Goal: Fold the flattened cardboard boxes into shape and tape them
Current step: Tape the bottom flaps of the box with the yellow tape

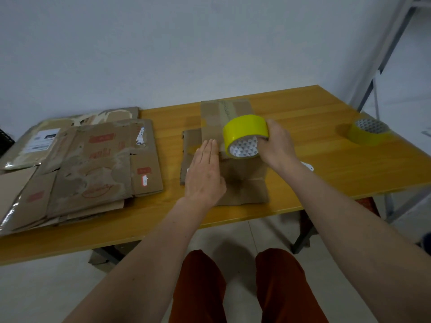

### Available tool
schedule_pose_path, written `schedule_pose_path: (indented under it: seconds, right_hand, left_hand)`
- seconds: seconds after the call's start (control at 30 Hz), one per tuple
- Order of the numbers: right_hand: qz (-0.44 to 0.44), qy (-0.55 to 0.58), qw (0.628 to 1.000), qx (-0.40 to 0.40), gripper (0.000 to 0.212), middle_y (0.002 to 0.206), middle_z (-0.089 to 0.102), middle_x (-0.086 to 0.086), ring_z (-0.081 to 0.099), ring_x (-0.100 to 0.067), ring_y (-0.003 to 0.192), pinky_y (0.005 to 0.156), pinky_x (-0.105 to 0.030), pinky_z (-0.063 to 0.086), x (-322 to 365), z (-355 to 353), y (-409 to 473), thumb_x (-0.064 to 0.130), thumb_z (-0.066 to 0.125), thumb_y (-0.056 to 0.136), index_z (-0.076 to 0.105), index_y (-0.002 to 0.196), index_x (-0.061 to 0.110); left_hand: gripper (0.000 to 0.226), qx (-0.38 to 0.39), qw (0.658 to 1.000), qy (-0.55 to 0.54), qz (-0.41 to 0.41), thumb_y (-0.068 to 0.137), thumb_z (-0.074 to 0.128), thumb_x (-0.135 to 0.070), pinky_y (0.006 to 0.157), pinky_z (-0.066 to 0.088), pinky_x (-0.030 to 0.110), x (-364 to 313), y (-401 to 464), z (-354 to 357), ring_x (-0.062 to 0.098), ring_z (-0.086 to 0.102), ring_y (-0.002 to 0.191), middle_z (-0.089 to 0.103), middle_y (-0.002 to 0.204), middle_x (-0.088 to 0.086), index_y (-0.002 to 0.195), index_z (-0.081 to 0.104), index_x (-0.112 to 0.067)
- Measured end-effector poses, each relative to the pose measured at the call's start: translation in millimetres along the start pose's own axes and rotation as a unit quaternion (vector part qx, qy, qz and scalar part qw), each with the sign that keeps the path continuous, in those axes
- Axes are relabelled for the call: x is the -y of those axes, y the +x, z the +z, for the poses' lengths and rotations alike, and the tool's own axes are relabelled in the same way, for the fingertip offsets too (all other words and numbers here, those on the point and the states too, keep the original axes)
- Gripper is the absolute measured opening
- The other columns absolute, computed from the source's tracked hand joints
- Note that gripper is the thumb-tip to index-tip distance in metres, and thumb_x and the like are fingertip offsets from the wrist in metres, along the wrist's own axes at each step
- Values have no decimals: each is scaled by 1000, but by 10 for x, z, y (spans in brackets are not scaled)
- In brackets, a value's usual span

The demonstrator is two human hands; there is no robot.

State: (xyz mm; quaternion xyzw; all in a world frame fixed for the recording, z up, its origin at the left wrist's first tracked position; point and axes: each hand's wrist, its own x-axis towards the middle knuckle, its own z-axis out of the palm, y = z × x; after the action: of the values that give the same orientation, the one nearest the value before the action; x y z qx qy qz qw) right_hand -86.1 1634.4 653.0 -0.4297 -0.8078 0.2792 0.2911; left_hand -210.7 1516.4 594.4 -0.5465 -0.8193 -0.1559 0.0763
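A small brown cardboard box [242, 183] lies in the middle of the yellow table [326, 164], its flaps spread out. My left hand [205, 176] presses flat on the box's left side, fingers straight and together. My right hand [277, 145] grips a yellow tape roll [243, 136] and holds it over the box, just right of my left fingertips. A strip of old tape runs along the box's far part.
A stack of flattened cardboard boxes [88, 164] covers the table's left side. A second yellow tape roll [368, 132] lies at the right, near the table edge. A metal rack frame [382, 66] stands behind the right corner. My knees show below the front edge.
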Motion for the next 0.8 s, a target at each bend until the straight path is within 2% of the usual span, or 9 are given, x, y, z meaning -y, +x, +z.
schedule_pose_path:
  seconds: [0.13, 0.33, 0.47, 0.57, 0.73, 0.8]
  right_hand:
    - [33, -8, 997, -73, 32, 110, 55, -19, 52, -36, 98, 67, -38, 34, -184, -309, 15, -4, 45, 89, 49, 120, 4]
    - [8, -122, 991, -57, 29, 112, 54, -20, 51, -41, 102, 70, -42, 38, -211, -424, -25, -6, 49, 87, 46, 115, 3]
    - [-2, -207, 977, -59, 19, 110, 52, -22, 52, -39, 94, 67, -40, 36, -381, -574, 31, -5, 47, 88, 47, 105, 3]
    - [9, -218, 975, -35, 16, 108, 50, -21, 47, -33, 83, 64, -38, 32, -460, -564, 39, -5, 49, 88, 44, 99, 6]
    - [-3, -249, 968, -31, 20, 111, 48, -21, 50, -36, 86, 63, -38, 30, -481, -529, 138, -6, 49, 88, 44, 105, 5]
    - [2, -259, 966, -20, 21, 111, 48, -21, 47, -35, 81, 61, -38, 30, -497, -510, 180, -7, 48, 88, 43, 103, 7]
  left_hand:
    - [84, -21, 1000, 9, -9, 91, 51, -13, 119, -8, 27, -23, -11, 17, 15, -5, 150, -2, 163, 4, 154, -5, -8]
    - [82, -26, 999, 22, -14, 91, 48, -10, 120, -7, 27, -40, -7, 20, 15, -4, 150, -1, 163, 4, 153, -5, -7]
    - [85, -24, 999, 23, -24, 91, 51, -10, 119, -8, 27, -39, -5, 33, 15, -7, 149, -3, 163, 3, 153, -7, -8]
    - [85, -24, 999, 14, -30, 91, 50, -9, 119, -8, 25, -52, -6, 43, 14, -7, 149, -4, 163, 2, 153, -8, -8]
    - [84, -34, 999, 18, -31, 91, 50, -9, 117, -9, 24, -46, -8, 42, 13, -7, 149, -3, 163, 2, 154, -6, -10]
    - [84, -39, 999, 19, -32, 91, 50, -9, 116, -10, 24, -56, -8, 44, 14, -6, 149, -2, 163, 2, 154, -6, -9]
